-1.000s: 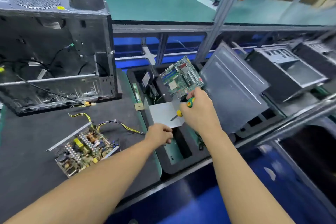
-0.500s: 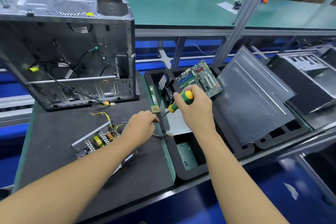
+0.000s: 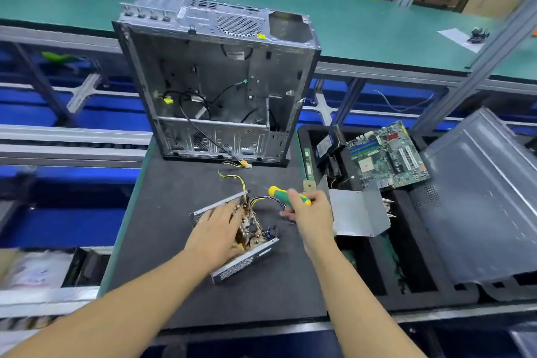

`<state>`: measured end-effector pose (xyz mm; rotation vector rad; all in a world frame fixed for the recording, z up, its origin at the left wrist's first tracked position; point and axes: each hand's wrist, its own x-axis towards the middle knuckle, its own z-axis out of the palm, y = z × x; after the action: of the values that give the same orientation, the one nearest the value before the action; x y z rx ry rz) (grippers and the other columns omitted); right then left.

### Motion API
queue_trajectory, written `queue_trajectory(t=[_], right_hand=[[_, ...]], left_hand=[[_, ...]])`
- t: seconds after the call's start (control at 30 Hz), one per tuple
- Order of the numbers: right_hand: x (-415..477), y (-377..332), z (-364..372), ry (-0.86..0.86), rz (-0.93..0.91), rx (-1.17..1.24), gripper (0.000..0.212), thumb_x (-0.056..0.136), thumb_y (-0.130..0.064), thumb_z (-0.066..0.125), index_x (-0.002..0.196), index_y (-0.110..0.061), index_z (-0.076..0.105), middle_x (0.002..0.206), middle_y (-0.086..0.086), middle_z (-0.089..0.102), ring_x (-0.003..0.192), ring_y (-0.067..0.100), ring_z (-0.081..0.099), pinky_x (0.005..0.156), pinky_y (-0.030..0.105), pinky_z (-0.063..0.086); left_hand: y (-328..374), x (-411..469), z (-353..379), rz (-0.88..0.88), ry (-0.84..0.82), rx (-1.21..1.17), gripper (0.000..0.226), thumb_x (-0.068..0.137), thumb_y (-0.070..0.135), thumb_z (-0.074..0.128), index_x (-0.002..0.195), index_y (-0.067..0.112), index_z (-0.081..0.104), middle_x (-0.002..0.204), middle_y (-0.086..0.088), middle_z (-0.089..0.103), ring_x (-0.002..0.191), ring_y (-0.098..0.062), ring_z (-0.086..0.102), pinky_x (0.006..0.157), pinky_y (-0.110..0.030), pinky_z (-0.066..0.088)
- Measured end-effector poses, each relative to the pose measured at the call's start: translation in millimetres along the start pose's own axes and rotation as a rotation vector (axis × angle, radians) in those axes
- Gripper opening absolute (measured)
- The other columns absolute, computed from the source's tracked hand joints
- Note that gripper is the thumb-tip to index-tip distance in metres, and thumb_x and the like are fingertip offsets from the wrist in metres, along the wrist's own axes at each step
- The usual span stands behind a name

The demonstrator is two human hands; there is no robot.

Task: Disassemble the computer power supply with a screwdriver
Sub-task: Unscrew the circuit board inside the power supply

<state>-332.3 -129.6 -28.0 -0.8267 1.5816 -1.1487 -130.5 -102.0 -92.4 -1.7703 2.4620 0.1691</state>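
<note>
Now, right hand grip: the right hand is curled round the green-and-yellow-handled screwdriver, thumb over the handle, with 1 or 2 fingers reaching left toward the bundle of yellow and black wires.
Screwdriver axis: the handle lies nearly level, its yellow butt pointing far-left above the wires; the working end should lie on the right side of the fist.
Left hand: the left hand lies flat with fingers spread on top of the opened silver-cased power supply, seemingly steadying it.
Task's thing: the power supply sits on the black work mat, near the middle, with its brown circuit board exposed.
Key relation: the unit lies just left of the screwdriver hand and slightly nearer; its 2 perforated side walls run from near-left to far-right. The left hand is already on it, so the right hand would have to turn the tool back toward the left to reach any screw.
Surroundings: the gutted grey metal computer case stands at the far edge of the mat; to the right, a black foam tray holds a bent silver cover plate and a green motherboard, beside a large grey side panel.
Hidden: the screwdriver's shaft and tip cannot be made out, the left palm covers much of the board, and no screw heads are distinguishable.
</note>
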Motion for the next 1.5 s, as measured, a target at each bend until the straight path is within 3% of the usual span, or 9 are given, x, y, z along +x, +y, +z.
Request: queue_trajectory(t=[0.13,0.27,0.4,0.53,0.7,0.87,1.0,1.4,1.5], right_hand=[[-3,26,7,0.01,0.022,0.085,0.028,0.089,-0.021,0.071,0.097,-0.006,0.05,0.08,0.013,0.064,0.061,0.022,0.071,0.075,0.045,0.06],[-10,45,11,-0.027,0.059,0.293,0.022,0.091,-0.012,0.068,0.096,-0.005,0.048,0.095,0.017,0.051,0.073,0.024,0.07,0.07,0.03,0.059],[-16,58,10,-0.012,0.128,0.325,0.022,0.092,-0.015,0.067,0.095,-0.006,0.047,0.105,0.022,0.053,0.079,0.03,0.07,0.071,0.028,0.058],[-17,61,10,-0.035,0.173,0.34,0.021,0.094,-0.014,0.065,0.091,-0.008,0.045,0.096,0.017,0.057,0.07,0.024,0.07,0.073,0.031,0.059],[-22,67,9,-0.097,0.225,0.359,0.021,0.094,-0.015,0.065,0.09,-0.008,0.046,0.084,0.017,0.061,0.069,0.03,0.067,0.077,0.038,0.059],[-24,71,7,-0.112,0.242,0.501,0.019,0.094,-0.013,0.065,0.09,-0.006,0.047,0.099,0.021,0.053,0.073,0.026,0.063,0.075,0.042,0.058],[-21,67,5,-0.103,0.227,0.591,0.017,0.095,-0.011,0.064,0.09,-0.006,0.048,0.094,0.019,0.052,0.068,0.023,0.063,0.073,0.043,0.059],[-9,52,9,-0.089,0.181,0.628,0.018,0.097,-0.013,0.061,0.086,-0.008,0.048,0.086,0.016,0.053,0.071,0.023,0.063,0.076,0.04,0.059],[-10,53,11,-0.102,0.177,0.636,0.016,0.097,-0.012,0.06,0.087,-0.008,0.048,0.088,0.017,0.055,0.073,0.025,0.066,0.078,0.04,0.059]], left_hand=[[4,-6,6,-0.067,0.037,-0.044,0.083,0.088,0.051,0.062,0.153,0.023,0.019,0.162,-0.003,0.014,0.14,-0.026,0.028,0.116,-0.038,0.025],[5,-2,0,-0.066,0.06,-0.01,0.067,0.085,0.045,0.066,0.142,0.023,0.037,0.152,-0.007,0.033,0.13,-0.027,0.042,0.105,-0.038,0.036],[5,2,-2,-0.029,0.05,0.137,0.063,0.088,0.055,0.058,0.138,0.022,0.037,0.146,-0.008,0.037,0.125,-0.028,0.044,0.098,-0.039,0.039],[3,3,-3,0.099,0.065,0.197,0.058,0.092,0.057,0.051,0.14,0.027,0.039,0.154,-0.006,0.032,0.123,-0.028,0.047,0.096,-0.04,0.04],[4,5,-10,0.246,0.012,0.278,0.023,0.094,0.021,0.053,0.116,0.023,0.056,0.124,-0.001,0.053,0.111,-0.026,0.05,0.085,-0.038,0.041],[-8,15,-18,0.426,-0.063,0.236,0.025,0.096,0.007,0.047,0.114,0.016,0.062,0.116,-0.001,0.057,0.104,-0.026,0.056,0.086,-0.041,0.046],[-21,17,-29,0.5,-0.092,0.145,0.023,0.096,0.008,0.044,0.111,0.017,0.059,0.119,0.0,0.055,0.103,-0.025,0.052,0.089,-0.039,0.044],[-6,3,-24,0.36,-0.104,0.156,0.024,0.099,0.009,0.044,0.117,0.016,0.058,0.122,-0.003,0.053,0.107,-0.025,0.05,0.09,-0.037,0.041],[-4,2,-19,0.336,-0.082,0.125,0.02,0.099,0.02,0.049,0.116,0.016,0.058,0.122,-0.002,0.054,0.11,-0.025,0.05,0.091,-0.037,0.04]])
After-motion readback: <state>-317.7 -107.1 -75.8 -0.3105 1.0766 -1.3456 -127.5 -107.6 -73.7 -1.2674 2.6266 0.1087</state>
